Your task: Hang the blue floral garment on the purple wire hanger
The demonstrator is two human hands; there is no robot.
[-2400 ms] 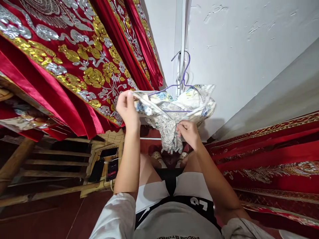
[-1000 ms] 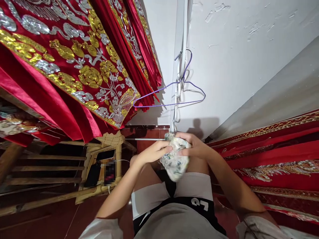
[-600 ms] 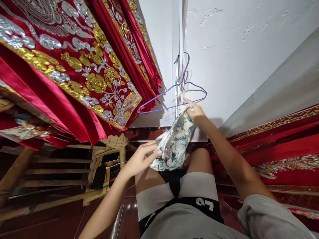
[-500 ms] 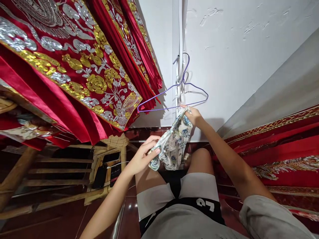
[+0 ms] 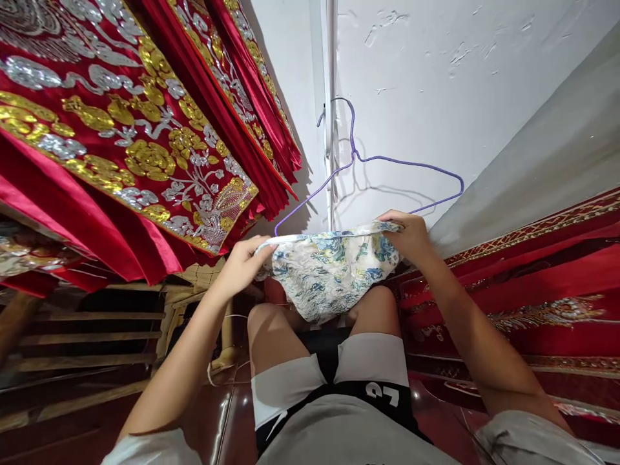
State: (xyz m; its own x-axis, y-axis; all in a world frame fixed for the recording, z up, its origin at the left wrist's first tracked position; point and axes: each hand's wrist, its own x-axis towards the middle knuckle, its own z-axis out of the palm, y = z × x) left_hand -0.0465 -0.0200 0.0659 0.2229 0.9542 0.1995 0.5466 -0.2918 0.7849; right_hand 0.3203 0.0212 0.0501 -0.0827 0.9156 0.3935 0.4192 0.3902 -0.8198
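A white cloth garment (image 5: 329, 271) with blue and yellow flower print is stretched sideways above my knees; its exact kind is unclear. My left hand (image 5: 247, 261) is closed on the left end of its top edge, thumb in front. At the other end, my right hand (image 5: 408, 239) grips the same edge, fingers curled over it. Behind the cloth hangs a purple hanger (image 5: 352, 139), hooked near a white upright strip. The cloth and my right hand hide most of the hanger's bottom bar, so I cannot tell whether the cloth touches it.
Red garments with gold and silver sequins (image 5: 184, 148) hang at the left. Below them stands a bamboo chair (image 5: 97, 339). More red decorated cloth (image 5: 557, 284) lines the right side. A white wall (image 5: 411, 84) with peeling paint rises in front.
The bunched garment has been spread wide and flat. My left hand moved left and up, my right hand moved right. The hanger has swung, its right side now reaching farther right.
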